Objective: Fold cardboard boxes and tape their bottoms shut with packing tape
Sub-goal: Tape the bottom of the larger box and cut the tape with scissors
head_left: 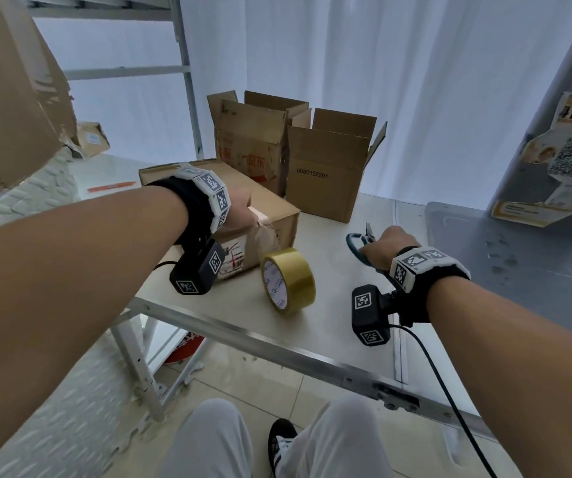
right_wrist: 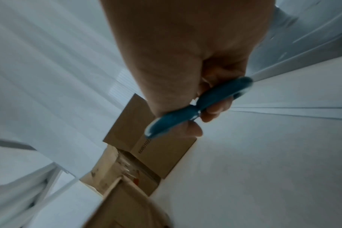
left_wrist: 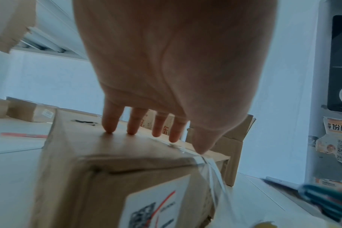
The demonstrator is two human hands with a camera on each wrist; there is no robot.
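Note:
A closed cardboard box (head_left: 264,215) (left_wrist: 92,154) lies on the white table (head_left: 340,305), with clear tape (left_wrist: 211,166) running over its top edge and down the near side. My left hand (head_left: 239,210) (left_wrist: 156,128) rests flat on the box top, fingers straight, thumb on the tape. A yellowish tape roll (head_left: 286,280) stands on edge in front of the box. My right hand (head_left: 379,248) (right_wrist: 201,111) grips blue-handled scissors (head_left: 358,244) (right_wrist: 195,108) above the table, to the right of the roll.
Two open-topped boxes (head_left: 253,139) (head_left: 326,170) stand behind the closed one. A large box (head_left: 5,91) hangs over the upper left on a shelf frame. A grey post with a QR poster (head_left: 567,157) rises at right. An orange strip (head_left: 112,186) lies at the table's back left.

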